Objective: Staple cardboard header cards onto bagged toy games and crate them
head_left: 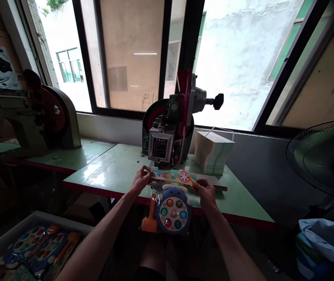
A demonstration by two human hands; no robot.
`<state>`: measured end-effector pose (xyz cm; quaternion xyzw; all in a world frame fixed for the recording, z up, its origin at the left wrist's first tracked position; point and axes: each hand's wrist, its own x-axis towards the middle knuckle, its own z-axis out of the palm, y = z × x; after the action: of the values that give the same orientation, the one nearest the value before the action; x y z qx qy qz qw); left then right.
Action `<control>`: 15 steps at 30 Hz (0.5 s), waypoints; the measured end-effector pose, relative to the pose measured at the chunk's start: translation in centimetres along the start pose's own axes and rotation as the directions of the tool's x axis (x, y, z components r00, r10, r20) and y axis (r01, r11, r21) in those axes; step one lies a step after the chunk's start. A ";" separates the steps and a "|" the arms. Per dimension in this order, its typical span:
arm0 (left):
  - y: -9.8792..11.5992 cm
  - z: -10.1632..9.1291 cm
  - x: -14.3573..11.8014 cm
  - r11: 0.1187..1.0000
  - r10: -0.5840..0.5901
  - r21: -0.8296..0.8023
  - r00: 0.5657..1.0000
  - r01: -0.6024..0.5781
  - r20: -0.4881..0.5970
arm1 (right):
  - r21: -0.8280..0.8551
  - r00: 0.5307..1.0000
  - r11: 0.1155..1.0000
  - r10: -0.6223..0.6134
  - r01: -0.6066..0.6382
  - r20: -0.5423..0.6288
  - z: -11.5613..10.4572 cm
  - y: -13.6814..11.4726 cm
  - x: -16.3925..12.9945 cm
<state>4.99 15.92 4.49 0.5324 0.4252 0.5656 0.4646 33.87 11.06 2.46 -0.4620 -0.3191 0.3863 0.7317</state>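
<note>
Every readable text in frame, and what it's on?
"味打地鼠": printed card between the hands; last two characters soft, anything before them unreadable.
Black metal plate on the machine: lines of text, too small to read.
No other text legible.

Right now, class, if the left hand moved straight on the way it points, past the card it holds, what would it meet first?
Beyond the printed card, the left hand would probably meet the lower front of the machine first, though depth is uncertain from one view.
</note>
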 end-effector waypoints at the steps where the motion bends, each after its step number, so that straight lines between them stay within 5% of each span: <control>1: 0.0 0.1 0.3 1.000 0.003 -0.004 1.000 -0.003 -0.004 | -0.009 1.000 1.000 -0.003 0.003 -0.001 0.1 0.0 0.3; 15: 0.0 0.4 1.0 1.000 0.008 -0.009 1.000 -0.008 0.011 | -0.065 0.999 0.998 -0.016 0.018 0.029 0.2 0.3 1.3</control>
<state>5.34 16.94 4.68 0.5350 0.4178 0.5666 0.4671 34.32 12.33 2.39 -0.4775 -0.3460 0.3760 0.7147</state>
